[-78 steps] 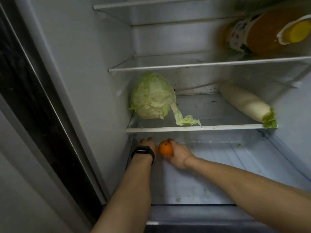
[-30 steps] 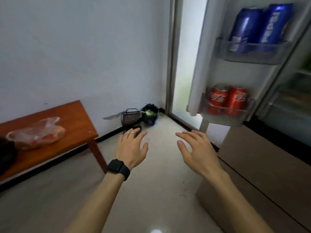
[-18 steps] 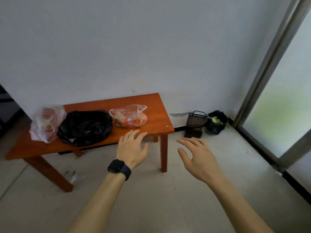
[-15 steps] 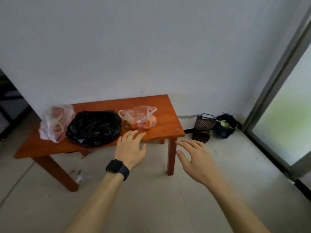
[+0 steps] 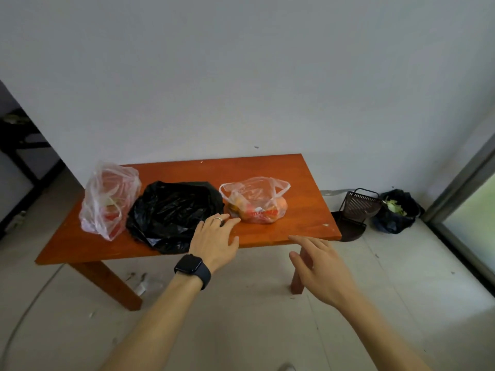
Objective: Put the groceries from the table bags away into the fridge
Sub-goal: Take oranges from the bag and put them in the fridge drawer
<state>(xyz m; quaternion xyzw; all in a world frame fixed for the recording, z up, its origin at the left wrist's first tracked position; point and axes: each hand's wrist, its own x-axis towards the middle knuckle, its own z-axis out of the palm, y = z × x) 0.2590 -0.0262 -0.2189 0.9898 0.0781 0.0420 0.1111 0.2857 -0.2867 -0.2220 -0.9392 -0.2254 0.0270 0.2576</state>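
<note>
A low orange-brown wooden table [image 5: 300,218] stands against the white wall with three bags on it. A clear plastic bag [image 5: 108,199] with reddish items sits at the left, a crumpled black bag [image 5: 174,212] in the middle, and a clear bag of orange fruit [image 5: 257,203] at the right. My left hand [image 5: 214,242], with a ring and a black watch, hovers open over the table's front edge, between the black bag and the fruit bag. My right hand [image 5: 321,266] is open and empty, in front of the table's right front corner. The fridge is out of view.
A dark mesh dustpan [image 5: 359,207] and a black bin [image 5: 396,211] with green scraps stand on the floor right of the table. A glass door frame [image 5: 460,183] runs along the right. Dark furniture [image 5: 16,135] is at the far left. Small litter lies under the table.
I left the orange in the fridge drawer and turned from the fridge to the table. Both hands are empty and have come closer to the bags; the table now fills the middle of the view.
</note>
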